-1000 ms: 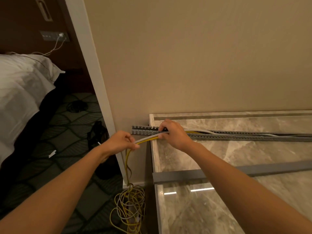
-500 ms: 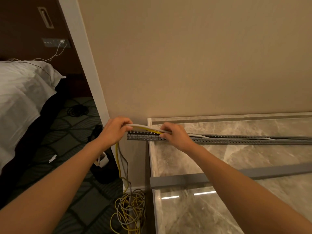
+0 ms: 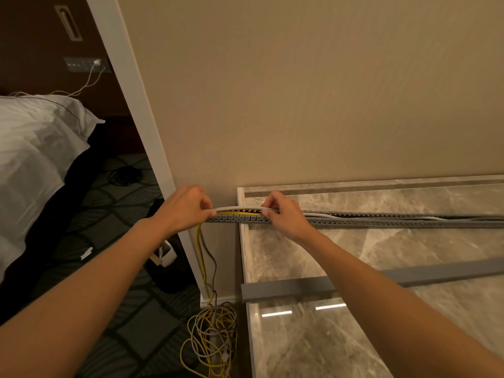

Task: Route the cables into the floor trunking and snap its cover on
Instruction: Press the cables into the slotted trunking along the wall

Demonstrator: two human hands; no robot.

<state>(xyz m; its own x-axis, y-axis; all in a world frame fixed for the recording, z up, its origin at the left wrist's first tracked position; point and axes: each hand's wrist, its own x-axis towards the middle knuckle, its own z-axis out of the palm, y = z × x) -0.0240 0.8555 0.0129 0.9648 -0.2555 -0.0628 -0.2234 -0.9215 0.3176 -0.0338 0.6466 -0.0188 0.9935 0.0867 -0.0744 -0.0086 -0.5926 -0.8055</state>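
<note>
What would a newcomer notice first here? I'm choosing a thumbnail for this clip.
Two hands, the left hand and right hand, pinch a white cable and a yellow cable over the end of the grey slotted trunking along the wall. Below, spare cable lies coiled on the floor, and the cover waits on the marble.

Cables [image 3: 240,210] over open slotted trunking [image 3: 381,222]

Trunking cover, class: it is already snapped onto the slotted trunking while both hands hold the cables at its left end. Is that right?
Not quite. The head view shows the cover lying loose on the marble surface, apart from the open trunking. The left hand and right hand do hold the cables at its left end.
</note>
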